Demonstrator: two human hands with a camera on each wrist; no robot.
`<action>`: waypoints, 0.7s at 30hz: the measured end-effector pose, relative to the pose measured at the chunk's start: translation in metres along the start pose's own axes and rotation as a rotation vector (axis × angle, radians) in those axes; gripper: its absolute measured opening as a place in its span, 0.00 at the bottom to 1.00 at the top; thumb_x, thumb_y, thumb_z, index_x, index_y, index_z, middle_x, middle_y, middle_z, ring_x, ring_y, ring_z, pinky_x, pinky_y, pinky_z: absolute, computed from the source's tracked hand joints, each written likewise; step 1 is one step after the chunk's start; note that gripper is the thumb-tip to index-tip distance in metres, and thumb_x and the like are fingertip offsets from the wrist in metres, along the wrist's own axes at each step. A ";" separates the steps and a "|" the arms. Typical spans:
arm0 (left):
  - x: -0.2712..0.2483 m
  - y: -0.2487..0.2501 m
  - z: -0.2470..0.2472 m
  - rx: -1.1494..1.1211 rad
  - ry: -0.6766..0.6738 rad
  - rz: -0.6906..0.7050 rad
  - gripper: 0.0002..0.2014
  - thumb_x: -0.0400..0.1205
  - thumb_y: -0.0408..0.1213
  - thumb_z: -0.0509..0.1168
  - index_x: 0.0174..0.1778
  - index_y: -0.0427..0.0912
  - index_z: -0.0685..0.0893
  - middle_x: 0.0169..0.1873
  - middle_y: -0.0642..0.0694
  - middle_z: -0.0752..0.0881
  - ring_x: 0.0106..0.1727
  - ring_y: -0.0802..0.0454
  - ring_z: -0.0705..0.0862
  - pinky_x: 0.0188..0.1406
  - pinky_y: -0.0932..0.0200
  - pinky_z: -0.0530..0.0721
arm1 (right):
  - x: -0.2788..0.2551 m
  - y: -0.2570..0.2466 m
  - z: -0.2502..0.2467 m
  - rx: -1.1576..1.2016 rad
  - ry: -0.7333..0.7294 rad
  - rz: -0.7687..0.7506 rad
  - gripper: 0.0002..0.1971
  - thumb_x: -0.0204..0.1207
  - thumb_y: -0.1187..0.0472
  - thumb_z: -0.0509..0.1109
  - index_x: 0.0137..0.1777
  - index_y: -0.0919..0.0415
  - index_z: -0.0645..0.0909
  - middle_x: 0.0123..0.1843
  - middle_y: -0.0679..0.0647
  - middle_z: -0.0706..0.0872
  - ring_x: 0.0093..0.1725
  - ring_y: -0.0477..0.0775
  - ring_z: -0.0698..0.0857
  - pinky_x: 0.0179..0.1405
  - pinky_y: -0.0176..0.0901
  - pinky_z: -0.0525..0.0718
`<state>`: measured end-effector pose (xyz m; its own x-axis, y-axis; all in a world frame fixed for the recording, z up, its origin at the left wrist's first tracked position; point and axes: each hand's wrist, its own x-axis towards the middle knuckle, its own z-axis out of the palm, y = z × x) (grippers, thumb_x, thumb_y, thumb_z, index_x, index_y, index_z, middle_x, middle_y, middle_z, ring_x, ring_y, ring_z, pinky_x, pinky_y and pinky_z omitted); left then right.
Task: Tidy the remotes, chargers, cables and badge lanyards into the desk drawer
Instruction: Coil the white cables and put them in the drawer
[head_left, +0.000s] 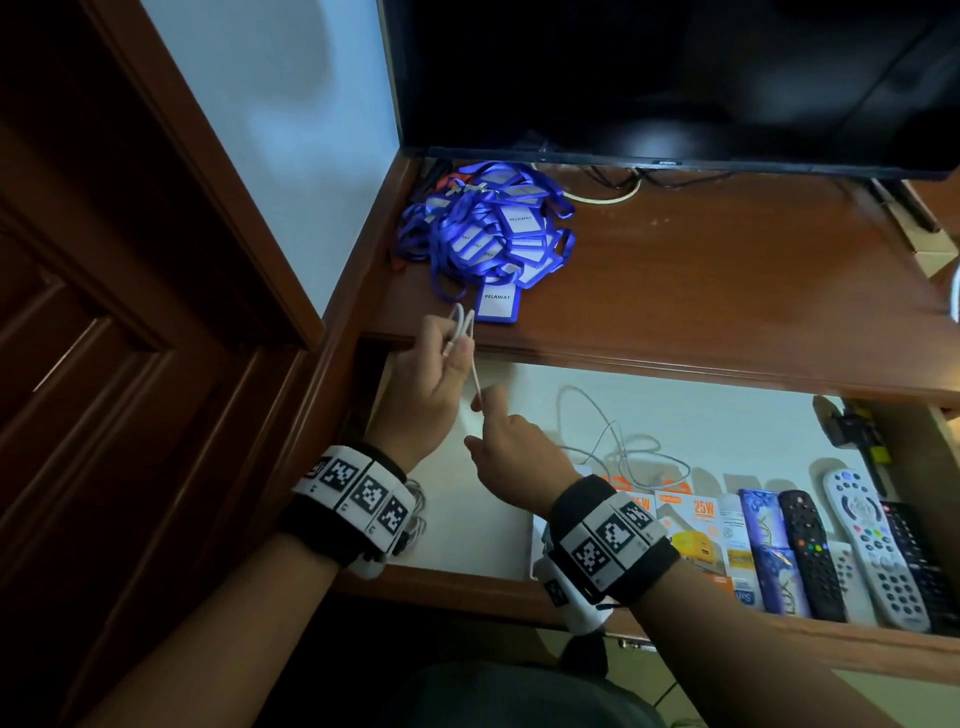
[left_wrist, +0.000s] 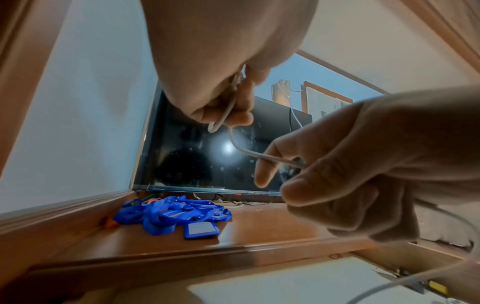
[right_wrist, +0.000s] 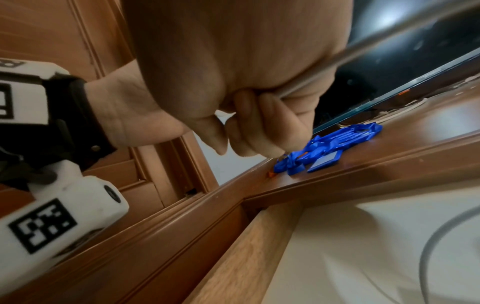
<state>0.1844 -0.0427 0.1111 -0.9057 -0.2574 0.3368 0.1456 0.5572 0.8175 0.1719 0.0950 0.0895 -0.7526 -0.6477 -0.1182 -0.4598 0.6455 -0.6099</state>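
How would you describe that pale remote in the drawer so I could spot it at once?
Start at the open desk drawer below the black TV and look to its right end, where the remotes lie side by side. The pale grey remote lies between two black remotes. It alone has a light body, with coloured buttons at its middle.

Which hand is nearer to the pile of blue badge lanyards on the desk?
Left. The left hand is just in front of the lanyard pile; the right hand is lower, over the open drawer.
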 end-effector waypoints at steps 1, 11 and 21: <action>0.001 -0.002 0.001 0.014 -0.035 0.011 0.17 0.84 0.52 0.53 0.47 0.40 0.74 0.27 0.47 0.78 0.29 0.55 0.77 0.30 0.53 0.74 | -0.001 -0.001 -0.002 -0.029 -0.016 -0.015 0.14 0.84 0.58 0.59 0.66 0.61 0.64 0.34 0.57 0.75 0.35 0.64 0.75 0.34 0.49 0.69; -0.009 -0.023 0.005 -0.100 -0.556 -0.252 0.12 0.81 0.49 0.60 0.37 0.46 0.80 0.29 0.57 0.82 0.36 0.58 0.78 0.39 0.60 0.73 | -0.007 0.024 -0.020 0.288 0.223 -0.105 0.07 0.75 0.61 0.72 0.36 0.56 0.87 0.23 0.43 0.78 0.26 0.46 0.74 0.30 0.43 0.73; -0.004 0.002 0.013 -0.619 -0.753 -0.509 0.15 0.82 0.46 0.57 0.38 0.37 0.78 0.16 0.46 0.70 0.23 0.45 0.79 0.39 0.54 0.78 | -0.015 0.054 -0.030 0.706 0.446 0.005 0.10 0.69 0.61 0.79 0.41 0.61 0.79 0.21 0.49 0.64 0.25 0.48 0.63 0.26 0.39 0.64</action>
<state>0.1834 -0.0301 0.1052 -0.8969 0.3199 -0.3052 -0.3297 -0.0242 0.9438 0.1439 0.1513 0.0822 -0.9381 -0.3289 0.1088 -0.1643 0.1459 -0.9756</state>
